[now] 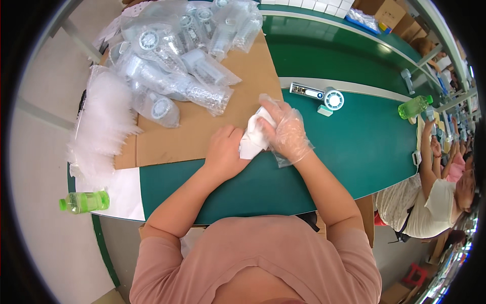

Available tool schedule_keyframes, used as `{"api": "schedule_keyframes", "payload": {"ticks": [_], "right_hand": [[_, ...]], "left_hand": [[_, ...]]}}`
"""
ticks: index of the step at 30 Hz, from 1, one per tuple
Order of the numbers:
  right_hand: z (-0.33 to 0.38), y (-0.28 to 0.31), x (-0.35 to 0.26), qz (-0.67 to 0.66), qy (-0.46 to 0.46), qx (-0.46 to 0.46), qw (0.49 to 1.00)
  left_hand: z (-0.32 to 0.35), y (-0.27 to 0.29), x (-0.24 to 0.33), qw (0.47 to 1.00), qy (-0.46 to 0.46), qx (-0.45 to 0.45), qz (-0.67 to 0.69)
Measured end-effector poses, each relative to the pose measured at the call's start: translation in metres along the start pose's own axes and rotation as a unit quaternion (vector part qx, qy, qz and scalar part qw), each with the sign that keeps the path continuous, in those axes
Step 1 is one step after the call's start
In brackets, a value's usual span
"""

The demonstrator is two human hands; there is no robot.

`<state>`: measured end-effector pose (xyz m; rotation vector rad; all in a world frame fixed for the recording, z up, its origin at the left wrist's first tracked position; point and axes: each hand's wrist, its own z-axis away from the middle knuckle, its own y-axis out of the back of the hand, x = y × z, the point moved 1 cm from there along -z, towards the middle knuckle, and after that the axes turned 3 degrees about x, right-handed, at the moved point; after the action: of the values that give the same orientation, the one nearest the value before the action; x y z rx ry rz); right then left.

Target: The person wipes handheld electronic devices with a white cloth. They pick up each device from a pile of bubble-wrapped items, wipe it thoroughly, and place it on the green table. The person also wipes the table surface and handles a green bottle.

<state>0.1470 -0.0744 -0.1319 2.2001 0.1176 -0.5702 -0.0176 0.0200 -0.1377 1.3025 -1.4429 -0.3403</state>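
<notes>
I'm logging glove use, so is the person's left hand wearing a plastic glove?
No, the left hand is bare; the clear plastic glove is on the right hand.

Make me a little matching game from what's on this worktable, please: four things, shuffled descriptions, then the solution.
1. Right hand
2. Bagged fans
3. Unwrapped fan
4. Bottle at far left

A. Beside a small pale block
B. Bright green
C. Gripping crumpled white material
D. Piled on brown cardboard

Pairs: 1-C, 2-D, 3-A, 4-B.
</notes>
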Motion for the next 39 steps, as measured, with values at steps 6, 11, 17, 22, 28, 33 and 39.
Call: {"api": "schedule_keyframes", "payload": {"ticks": [6,11,17,22,28,33,39], "right_hand": [[0.006,-0.001,0.008,-0.271,-0.183,0.020,0.945],[0.022,0.013,-0.002,-0.065,-0.053,0.054,0.995],[0.009,0.031,0.018,-0.503,-0.190,-0.058,0.841],[0.015,0.002,0.032,-0.648,-0.140,0.048,0.747],[0.019,0.007,0.017,-0.643,-0.462,0.130,0.596],[0.014,0.038,0.030,-0.679,-0.363,0.191,0.609],[0.029,0.003,0.012,-0.615,-0.393,0.070,0.680]], "left_hand": [[0.003,-0.004,0.001,0.999,-0.031,0.009,0.006],[0.005,-0.010,0.006,0.996,-0.085,0.018,0.022],[-0.007,-0.008,0.014,0.992,-0.062,-0.017,0.105],[-0.037,-0.030,0.041,0.973,0.075,0.038,0.216],[-0.048,-0.053,0.052,0.989,-0.091,0.043,0.108],[-0.036,-0.022,0.049,0.936,0.186,-0.226,0.194],[-0.031,-0.024,0.049,0.902,0.102,-0.183,0.376]]}}
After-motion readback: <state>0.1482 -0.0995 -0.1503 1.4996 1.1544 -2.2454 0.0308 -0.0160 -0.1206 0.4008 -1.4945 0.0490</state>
